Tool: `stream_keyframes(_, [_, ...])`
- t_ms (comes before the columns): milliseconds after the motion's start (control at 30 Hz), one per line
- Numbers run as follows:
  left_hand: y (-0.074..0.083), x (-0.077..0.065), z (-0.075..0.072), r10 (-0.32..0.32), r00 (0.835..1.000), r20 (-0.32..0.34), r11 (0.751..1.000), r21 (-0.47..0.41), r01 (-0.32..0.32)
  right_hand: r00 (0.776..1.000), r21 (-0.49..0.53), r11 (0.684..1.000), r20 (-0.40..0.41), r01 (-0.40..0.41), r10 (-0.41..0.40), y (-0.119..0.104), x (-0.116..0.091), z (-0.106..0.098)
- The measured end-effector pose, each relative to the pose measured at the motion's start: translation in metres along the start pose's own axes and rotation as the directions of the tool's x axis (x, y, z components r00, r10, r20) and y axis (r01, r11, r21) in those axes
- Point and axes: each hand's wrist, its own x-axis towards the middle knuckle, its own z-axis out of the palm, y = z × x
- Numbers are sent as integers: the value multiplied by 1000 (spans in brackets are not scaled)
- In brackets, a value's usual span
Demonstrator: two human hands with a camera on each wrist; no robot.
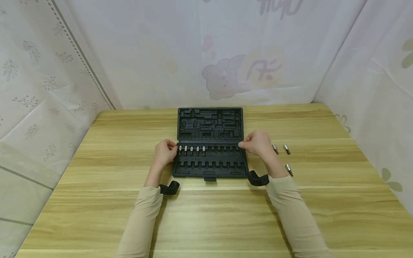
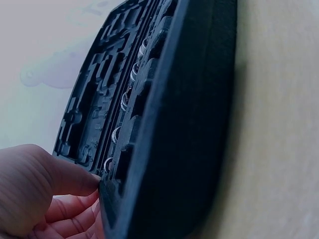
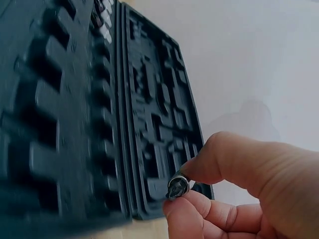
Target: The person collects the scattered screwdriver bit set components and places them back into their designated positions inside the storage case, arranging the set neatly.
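Observation:
A black plastic tool case point(image 1: 211, 158) lies open on the table, its lid point(image 1: 210, 123) folded back. Several silver bit sockets point(image 1: 191, 150) sit side by side in the left slots of its upper row. My left hand point(image 1: 165, 152) grips the case's left edge near the hinge; in the left wrist view its thumb point(image 2: 75, 178) rests on the edge with the fingers curled below. Over the right end of the upper row, my right hand point(image 1: 258, 143) pinches a bit socket point(image 3: 178, 186) between thumb and fingers, its tip facing the right wrist camera.
Three loose bit sockets lie on the wooden table point(image 1: 213, 218) right of the case: one point(image 1: 275, 149) beside the right hand, another point(image 1: 286, 149) farther right, a third point(image 1: 288, 169) nearer the front. A printed curtain point(image 1: 155, 53) hangs behind the table.

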Motion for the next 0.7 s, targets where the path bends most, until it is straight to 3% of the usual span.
stream_keyframes(300, [0,0,0,-1,1000,4,1000,0,1,997,-15,1000,72,23,-22,-23,7,15])
stream_keyframes(467, [-1,0,-1,-2,1000,3,1000,-5,2,994,29,999,105,29,-32,-34,12,25])
stream_keyframes(700, [0,1,-1,-3,1000,7,1000,-7,3,988,57,998,156,-4,-5,-48,22,38])
